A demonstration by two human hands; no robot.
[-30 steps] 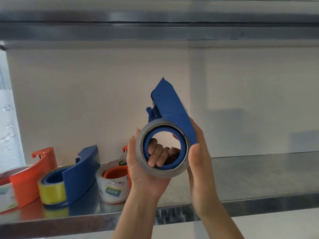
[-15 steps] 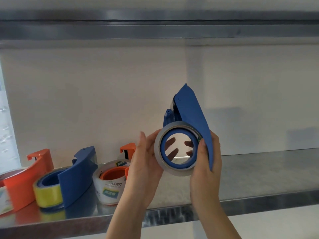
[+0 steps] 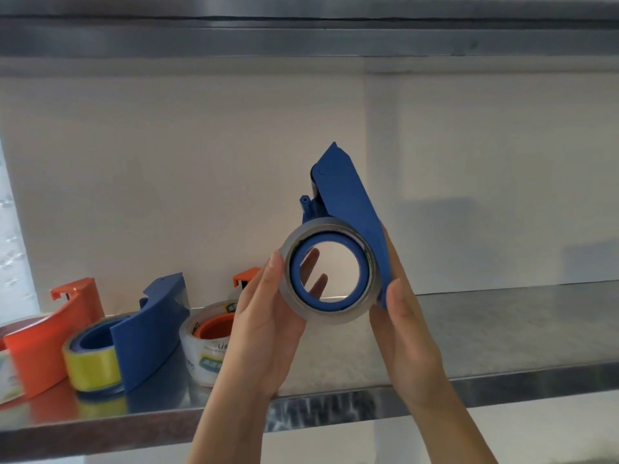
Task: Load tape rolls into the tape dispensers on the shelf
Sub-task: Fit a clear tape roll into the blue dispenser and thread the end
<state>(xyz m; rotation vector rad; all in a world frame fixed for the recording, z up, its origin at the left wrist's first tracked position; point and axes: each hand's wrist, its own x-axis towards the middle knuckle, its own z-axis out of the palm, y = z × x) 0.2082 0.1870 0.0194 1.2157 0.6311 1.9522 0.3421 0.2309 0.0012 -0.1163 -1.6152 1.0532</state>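
I hold a blue tape dispenser point(image 3: 348, 195) in the air in front of the shelf, its nose pointing up. A grey tape roll point(image 3: 321, 318) sits around the dispenser's blue hub, facing me. My left hand point(image 3: 261, 329) holds the roll's left side, thumb on the front rim, with fingers behind that show through the hole. My right hand point(image 3: 405, 329) grips the dispenser's right edge, thumb at the lower right of the roll.
On the steel shelf point(image 3: 502, 329), at the left, lie an orange dispenser point(image 3: 53, 339), a blue dispenser point(image 3: 150, 329) with a yellow roll point(image 3: 93, 366), and a clear roll point(image 3: 204, 349) on an orange hub. An upper shelf point(image 3: 301, 38) runs overhead.
Both hands and the dispenser shifted right and turned a little. My left fingers behind the hole went from curled to straighter, and the left thumb now sits on the roll's rim.
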